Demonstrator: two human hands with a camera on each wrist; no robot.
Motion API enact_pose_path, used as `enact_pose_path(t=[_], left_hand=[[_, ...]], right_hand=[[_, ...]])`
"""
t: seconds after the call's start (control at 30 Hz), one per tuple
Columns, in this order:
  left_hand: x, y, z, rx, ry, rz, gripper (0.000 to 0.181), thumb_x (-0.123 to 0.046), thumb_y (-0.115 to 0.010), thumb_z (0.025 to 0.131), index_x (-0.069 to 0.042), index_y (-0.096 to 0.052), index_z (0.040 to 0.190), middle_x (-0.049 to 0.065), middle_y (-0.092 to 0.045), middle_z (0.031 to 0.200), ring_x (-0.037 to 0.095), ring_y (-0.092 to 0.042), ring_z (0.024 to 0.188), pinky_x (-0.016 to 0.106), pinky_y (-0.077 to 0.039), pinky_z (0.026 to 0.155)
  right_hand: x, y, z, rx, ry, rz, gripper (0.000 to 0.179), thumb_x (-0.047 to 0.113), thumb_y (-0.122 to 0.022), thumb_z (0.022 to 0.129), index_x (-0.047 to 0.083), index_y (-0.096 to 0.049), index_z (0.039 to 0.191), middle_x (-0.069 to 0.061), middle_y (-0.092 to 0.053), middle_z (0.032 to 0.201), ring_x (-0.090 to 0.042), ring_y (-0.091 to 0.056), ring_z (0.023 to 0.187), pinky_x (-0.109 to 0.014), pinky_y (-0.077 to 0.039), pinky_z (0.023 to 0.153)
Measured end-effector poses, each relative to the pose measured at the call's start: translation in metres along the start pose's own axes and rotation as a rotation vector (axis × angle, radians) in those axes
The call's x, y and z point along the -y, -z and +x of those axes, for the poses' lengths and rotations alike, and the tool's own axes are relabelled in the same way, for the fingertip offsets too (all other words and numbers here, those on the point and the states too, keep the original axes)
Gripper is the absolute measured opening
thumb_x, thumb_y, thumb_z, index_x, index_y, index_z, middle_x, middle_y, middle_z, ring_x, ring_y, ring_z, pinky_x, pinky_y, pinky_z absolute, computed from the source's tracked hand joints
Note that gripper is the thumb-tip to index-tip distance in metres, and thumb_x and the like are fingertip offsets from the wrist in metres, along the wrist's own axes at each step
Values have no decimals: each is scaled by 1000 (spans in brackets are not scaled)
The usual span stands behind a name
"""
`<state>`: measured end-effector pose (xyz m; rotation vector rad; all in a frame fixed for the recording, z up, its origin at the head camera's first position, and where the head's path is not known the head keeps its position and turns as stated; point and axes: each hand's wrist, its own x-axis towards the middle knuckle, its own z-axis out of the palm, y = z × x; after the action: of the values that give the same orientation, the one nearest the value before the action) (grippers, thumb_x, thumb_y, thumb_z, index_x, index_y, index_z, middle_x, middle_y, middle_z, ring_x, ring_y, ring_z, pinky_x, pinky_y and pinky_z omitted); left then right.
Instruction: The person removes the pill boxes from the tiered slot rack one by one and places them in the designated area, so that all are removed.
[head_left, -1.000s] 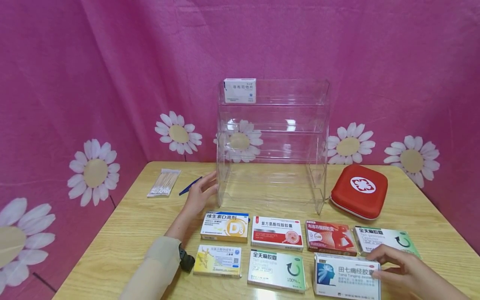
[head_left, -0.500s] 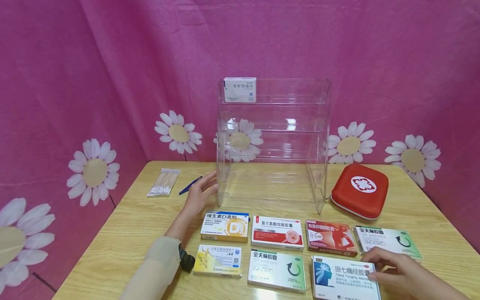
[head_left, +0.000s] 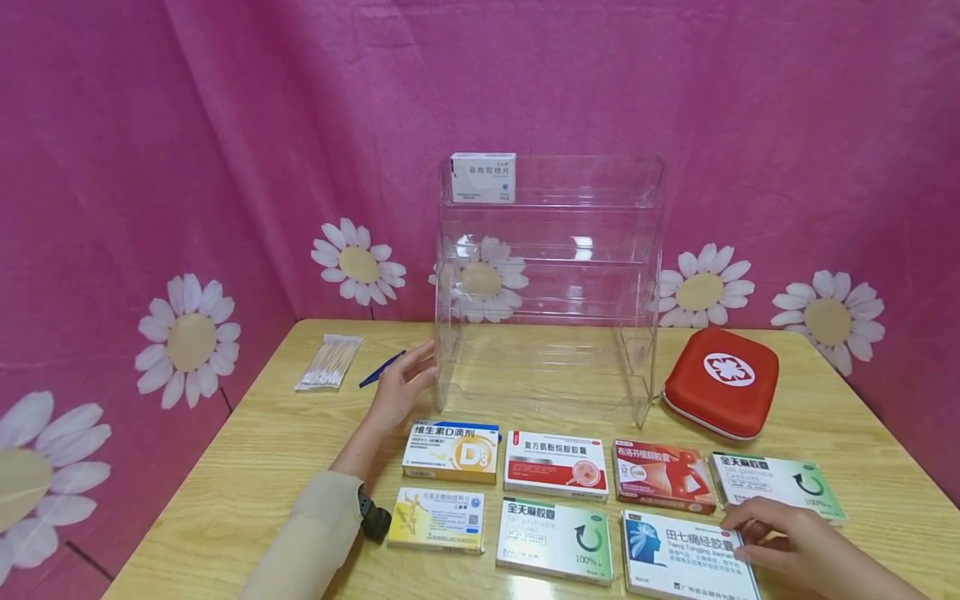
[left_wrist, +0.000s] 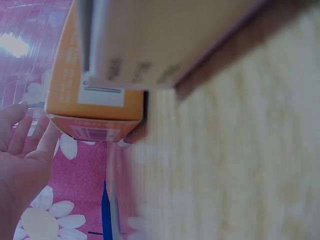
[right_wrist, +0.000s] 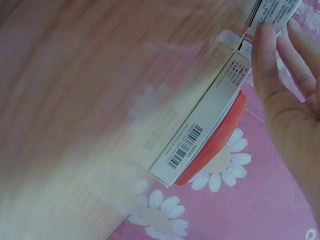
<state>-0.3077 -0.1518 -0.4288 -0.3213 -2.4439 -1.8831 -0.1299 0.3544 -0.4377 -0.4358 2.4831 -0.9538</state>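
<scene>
In the head view my right hand (head_left: 787,537) grips the right end of a white-and-blue medicine box (head_left: 682,558), thumb on the near side and fingertips at the far edge. That box lies face up at the front right of the table. My left hand (head_left: 401,387) rests against the left side of a clear tiered display rack (head_left: 547,400), its fingers partly hidden behind the side panel. A small white medicine box (head_left: 483,179) stands at the left of the rack's top tier. In the left wrist view, the left hand's fingers (left_wrist: 42,137) look extended and hold nothing.
Medicine boxes lie in two rows before the rack, including a vitamin D box (head_left: 450,454), a red-and-white box (head_left: 555,464), a red box (head_left: 663,477) and a green-and-white box (head_left: 555,540). A red zip case (head_left: 723,383), cotton swabs (head_left: 330,362) and a blue pen-like object (head_left: 381,369) lie farther back.
The white-and-blue box in my right hand has gone from slightly tilted to lying flatter, shifting a little toward the front. My left hand stays against the rack.
</scene>
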Motion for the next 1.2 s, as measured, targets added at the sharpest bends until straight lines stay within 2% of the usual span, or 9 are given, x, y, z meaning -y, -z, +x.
enact_pose_path(t=[0.3, 0.47, 0.53, 0.6, 0.7, 0.77, 0.83, 0.97, 1.2], left_hand=[[-3, 3, 0, -5, -8, -2, 50, -4, -57, 97, -7, -46, 146, 16, -47, 150, 34, -52, 134, 40, -52, 103], [-3, 4, 1, -3, -18, -1, 50, -3, -57, 97, -6, -46, 145, 17, -46, 150, 36, -52, 133, 40, -52, 103], [-3, 4, 2, -2, -22, 2, 50, -3, -57, 97, -6, -46, 145, 17, -46, 150, 36, -52, 133, 40, -52, 104], [-3, 4, 2, -5, -16, 3, 50, -3, -57, 97, -7, -47, 145, 16, -47, 150, 34, -52, 133, 40, -52, 104], [-3, 4, 3, -5, -12, 8, 50, -5, -58, 97, -8, -47, 145, 15, -48, 150, 34, -52, 133, 40, -52, 105], [-2, 4, 4, -5, -6, 5, 50, -6, -58, 97, -8, -47, 145, 15, -48, 150, 33, -53, 133, 40, -52, 104], [-1, 4, 4, 0, -10, 6, 50, -5, -58, 97, -7, -46, 145, 16, -47, 150, 34, -52, 133, 39, -52, 104], [2, 3, 3, 3, -19, 8, 50, -3, -58, 96, -5, -46, 145, 18, -47, 150, 37, -52, 132, 38, -54, 102], [4, 1, 2, 3, -17, -1, 50, -4, -59, 96, -6, -46, 145, 17, -46, 150, 36, -52, 132, 39, -53, 103]], right_hand=[[0, 2, 3, -8, 15, -7, 30, 23, -64, 93, 7, -61, 117, 5, -63, 102, 4, -52, 79, -9, -53, 68], [3, 5, 2, -57, -12, -51, 31, 26, -65, 93, 10, -61, 119, 3, -64, 105, 7, -52, 81, -10, -54, 68], [5, 6, 2, -146, 58, -108, 26, 22, -67, 91, 11, -63, 114, 6, -65, 102, 9, -52, 81, -11, -54, 67], [8, 7, 5, -276, 183, -171, 22, 15, -72, 86, 14, -65, 107, 9, -65, 97, 10, -53, 80, -10, -54, 65], [16, 12, 13, -501, 407, -279, 33, -2, -80, 73, 17, -66, 97, 11, -64, 91, 9, -57, 80, -5, -52, 64], [24, 19, 21, -588, 498, -326, 45, -9, -82, 65, 19, -66, 96, 13, -64, 90, 9, -58, 81, -1, -51, 65], [33, 29, 28, -619, 541, -347, 51, -11, -82, 61, 20, -66, 98, 14, -64, 91, 9, -58, 84, 1, -49, 69], [54, 48, 45, -634, 580, -392, 51, -8, -83, 62, 22, -66, 98, 15, -64, 91, 8, -59, 83, 1, -49, 72], [87, 81, 82, -664, 713, -453, 48, -8, -85, 59, 11, -68, 99, 5, -67, 89, 4, -63, 81, -2, -51, 75]])
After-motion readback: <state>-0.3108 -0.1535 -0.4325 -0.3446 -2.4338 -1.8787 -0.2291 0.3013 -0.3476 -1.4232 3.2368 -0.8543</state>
